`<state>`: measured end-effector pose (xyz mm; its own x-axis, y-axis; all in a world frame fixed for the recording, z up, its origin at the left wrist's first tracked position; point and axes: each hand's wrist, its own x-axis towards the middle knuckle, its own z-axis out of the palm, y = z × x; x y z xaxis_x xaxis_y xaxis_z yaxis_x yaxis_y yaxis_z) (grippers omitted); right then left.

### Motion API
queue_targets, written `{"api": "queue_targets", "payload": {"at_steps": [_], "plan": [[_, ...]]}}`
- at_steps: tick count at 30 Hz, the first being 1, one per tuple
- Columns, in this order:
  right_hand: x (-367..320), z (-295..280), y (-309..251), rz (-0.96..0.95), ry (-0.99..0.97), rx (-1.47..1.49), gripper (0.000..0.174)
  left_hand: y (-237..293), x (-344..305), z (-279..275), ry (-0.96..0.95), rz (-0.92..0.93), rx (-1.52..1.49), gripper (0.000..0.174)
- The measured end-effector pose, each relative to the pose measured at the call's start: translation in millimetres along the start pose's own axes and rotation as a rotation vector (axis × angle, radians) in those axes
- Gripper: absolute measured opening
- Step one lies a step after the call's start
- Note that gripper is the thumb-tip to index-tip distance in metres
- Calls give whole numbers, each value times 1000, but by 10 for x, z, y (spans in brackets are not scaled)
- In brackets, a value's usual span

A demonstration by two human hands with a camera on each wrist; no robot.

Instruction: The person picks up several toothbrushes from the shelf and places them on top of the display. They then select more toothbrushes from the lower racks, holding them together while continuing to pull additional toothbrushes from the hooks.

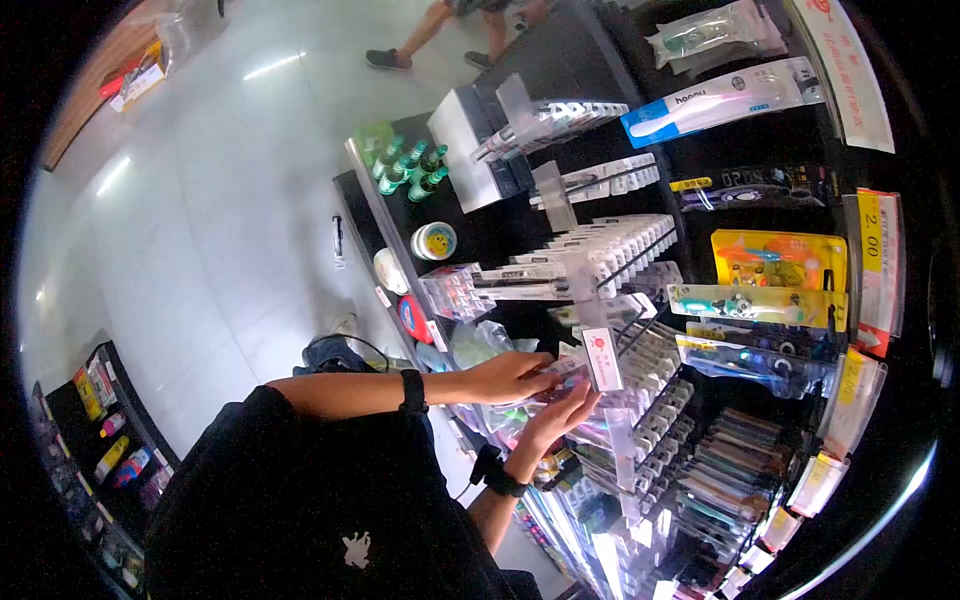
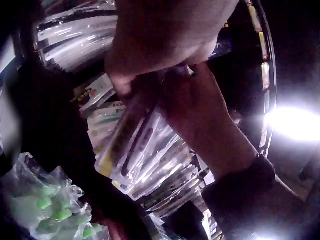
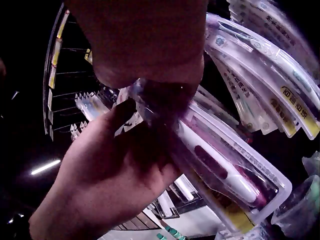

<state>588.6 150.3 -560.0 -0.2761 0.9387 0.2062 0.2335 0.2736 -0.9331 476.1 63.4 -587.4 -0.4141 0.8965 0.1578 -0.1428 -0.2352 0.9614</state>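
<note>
Both hands meet in front of the display shelf in the head view, the left hand higher in the picture and the right hand just below it. Between them they grip the end of a clear plastic toothbrush pack. A white and purple toothbrush shows through the plastic in the right wrist view, with a yellow patch near the pack's free end. From the left wrist, the same pack points down past the fingers, over other packs. The fingertips are mostly in shadow. A white price tag stands right beside the fingers.
Rows of hanging packs on hooks surround the hands. More packaged toothbrushes lie toward the right, along yellow price labels. Small green bottles stand on a shelf to the upper left. Another person's legs appear on the floor beyond.
</note>
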Motion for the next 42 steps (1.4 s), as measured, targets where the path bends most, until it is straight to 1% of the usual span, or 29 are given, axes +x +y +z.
{"api": "queue_targets", "payload": {"at_steps": [1, 2, 3, 4, 5, 6, 7, 8, 11, 12, 14, 15, 16, 18, 19, 22, 23, 24, 25, 27, 28, 29, 31, 34, 36, 38, 40, 41, 42], "plan": [[12, 11, -50, -16, -53, 37, 48, -16, 7, 1, -4, 2, 1, 38], [5, 35, -94, -18, -46, 39, 48, -33, 14, 2, -5, -9, -43, 36], [-1, 64, -148, -136, -36, 11, 42, -46, 39, 13, -14, -15, -88, 33], [5, 78, -215, -260, -18, -21, 36, -102, 50, 43, 42, 72, -96, 31], [-5, 34, -249, -234, 4, -98, 34, -89, 62, 35, 38, 99, -178, 31], [-31, 76, -261, -302, 69, -16, 28, -81, 59, 42, 29, 123, -264, 31], [-21, 14, -250, -408, 95, -217, 25, 36, 44, 30, -34, -58, -523, 30], [-12, -55, -233, -504, 118, -425, 22, -96, 73, 37, -18, -31, -465, 26], [-98, 44, -412, -417, 189, -311, 19, 49, 121, 49, 73, -91, -364, 18], [-102, 94, -452, -478, 240, -299, 21, 134, 125, 27, 103, -115, -316, 14], [-114, 77, -444, -358, 177, -109, 25, 82, 160, 7, 106, -114, -261, 13], [-141, 16, -482, -306, 100, -74, 31, 87, 145, -3, 127, -49, -268, 14], [-131, -3, -503, -304, 94, -65, 31, 137, 143, -13, 148, 13, -271, 15], [-124, -26, -535, -442, -33, -15, 34, 156, 181, 44, 156, -24, -323, 18], [-125, -58, -577, -402, -108, -17, 36, 138, 205, 92, 174, -27, -307, 19], [-13, -21, -786, -371, -128, 104, 39, 116, 269, 185, 203, -51, -237, 21], [13, -53, -830, -329, -143, 142, 41, 113, 273, 213, 203, -1, -272, 21], [43, -91, -866, -324, -162, 146, 41, 103, 263, 230, 207, 48, -303, 21], [68, -133, -901, -313, -202, 120, 42, 95, 267, 240, 210, 150, -316, 21], [96, -205, -992, -279, -268, 68, 44, 48, 283, 245, 257, 116, -258, 21], [115, -206, -928, -300, -256, 112, 46, 50, 291, 250, 269, 102, -255, 21], [129, -216, -923, -308, -253, 133, 47, 88, 283, 232, 263, 35, -250, 23], [162, -221, -933, -350, -250, 144, 51, -21, 307, 238, 314, 75, -213, 24], [193, -273, -937, -356, -294, 142, 44, -42, 329, 279, 391, 121, -209, 26], [197, -312, -939, -384, -325, 103, 42, -17, 356, 286, 400, 208, -105, 26], [223, -318, -914, -422, -351, 71, 41, -14, 398, 338, 444, 256, -172, 26], [264, -342, -834, -463, -292, 70, 38, 7, 411, 359, 436, 292, -212, 27], [251, -328, -830, -451, -253, 62, 37, 55, 382, 352, 433, 264, -215, 27], [261, -324, -817, -456, -265, 56, 37, 39, 383, 363, 444, 267, -222, 27]]}}
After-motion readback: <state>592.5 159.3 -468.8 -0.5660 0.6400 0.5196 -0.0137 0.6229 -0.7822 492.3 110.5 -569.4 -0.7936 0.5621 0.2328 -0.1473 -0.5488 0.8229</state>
